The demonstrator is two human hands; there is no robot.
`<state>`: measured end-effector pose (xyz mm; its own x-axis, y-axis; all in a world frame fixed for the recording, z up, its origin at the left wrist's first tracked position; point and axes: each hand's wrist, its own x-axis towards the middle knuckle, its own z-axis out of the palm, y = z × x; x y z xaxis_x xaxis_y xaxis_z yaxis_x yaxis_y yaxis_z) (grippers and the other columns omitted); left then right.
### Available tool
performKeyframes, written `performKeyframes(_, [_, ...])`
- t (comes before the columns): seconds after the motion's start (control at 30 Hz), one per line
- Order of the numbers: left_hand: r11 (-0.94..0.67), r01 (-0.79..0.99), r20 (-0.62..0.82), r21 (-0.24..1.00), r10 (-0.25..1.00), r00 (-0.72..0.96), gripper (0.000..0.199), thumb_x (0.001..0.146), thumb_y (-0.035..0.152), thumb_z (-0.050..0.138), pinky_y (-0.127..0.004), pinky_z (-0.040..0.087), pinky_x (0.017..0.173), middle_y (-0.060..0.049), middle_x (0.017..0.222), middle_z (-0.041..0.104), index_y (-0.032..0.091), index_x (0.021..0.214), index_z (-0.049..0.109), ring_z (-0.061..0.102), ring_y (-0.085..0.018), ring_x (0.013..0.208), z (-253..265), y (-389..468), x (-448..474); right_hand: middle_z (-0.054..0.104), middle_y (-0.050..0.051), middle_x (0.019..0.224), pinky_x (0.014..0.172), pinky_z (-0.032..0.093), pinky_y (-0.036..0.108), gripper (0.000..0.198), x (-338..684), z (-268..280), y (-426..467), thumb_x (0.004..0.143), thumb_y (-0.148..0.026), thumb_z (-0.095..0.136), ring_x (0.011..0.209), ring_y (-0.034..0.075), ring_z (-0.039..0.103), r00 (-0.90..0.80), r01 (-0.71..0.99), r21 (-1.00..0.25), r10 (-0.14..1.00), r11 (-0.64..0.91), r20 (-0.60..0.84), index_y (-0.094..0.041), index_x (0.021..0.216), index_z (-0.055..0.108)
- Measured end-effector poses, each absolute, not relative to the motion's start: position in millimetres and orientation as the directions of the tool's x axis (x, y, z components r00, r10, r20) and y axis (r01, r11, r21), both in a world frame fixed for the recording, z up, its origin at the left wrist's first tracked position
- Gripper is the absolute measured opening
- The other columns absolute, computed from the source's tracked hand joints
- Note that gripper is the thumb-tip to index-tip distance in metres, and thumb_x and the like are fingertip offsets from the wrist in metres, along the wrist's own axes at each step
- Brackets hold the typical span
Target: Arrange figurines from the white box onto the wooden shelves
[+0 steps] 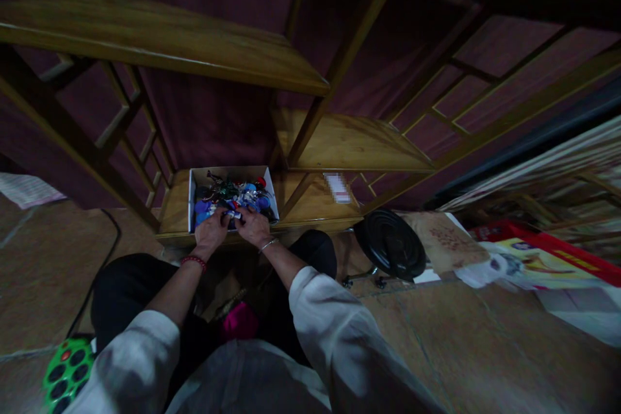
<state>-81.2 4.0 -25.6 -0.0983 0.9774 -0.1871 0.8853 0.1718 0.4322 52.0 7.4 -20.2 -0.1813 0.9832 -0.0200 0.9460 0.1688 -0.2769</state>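
Note:
A white open-topped box [193,189] stands on the lowest shelf, filled with a jumble of small blue, red, green and shiny silver items, too small to name. Over its front edge, my left hand [212,230] and my right hand [253,226] come close together. Between their fingertips is a small blue-and-white item [232,214], which both hands pinch. What kind of thing it is cannot be made out. A red bead bracelet [195,261] circles my left wrist, and a silver bangle [268,244] my right.
A wooden shelf unit [320,207] rises in front, its upper board [160,45] jutting out above the box. To the right are a black round-seated stool [394,244], cardboard and a red-yellow box [557,265]. A green power strip [68,372] lies at lower left with a black cable.

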Motion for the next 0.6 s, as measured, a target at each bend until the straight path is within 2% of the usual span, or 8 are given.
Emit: performKeyframes(0.6, [0.134,0.896,-0.183,0.424,0.981,-0.061,0.04,0.086,0.043,0.032,-0.035,0.045,0.076,-0.008,0.101,0.066,0.026,0.119,0.047,0.061,-0.024,0.091,-26.2,0.3,-81.3,0.059,0.0,0.11,0.075,0.047,0.027,0.035,51.7,-21.3,4.6,0.084,-0.039,0.04,0.085,0.015,0.061,-0.181,0.942,-0.289,0.983,0.169,-0.015,-0.034,0.116,0.051])
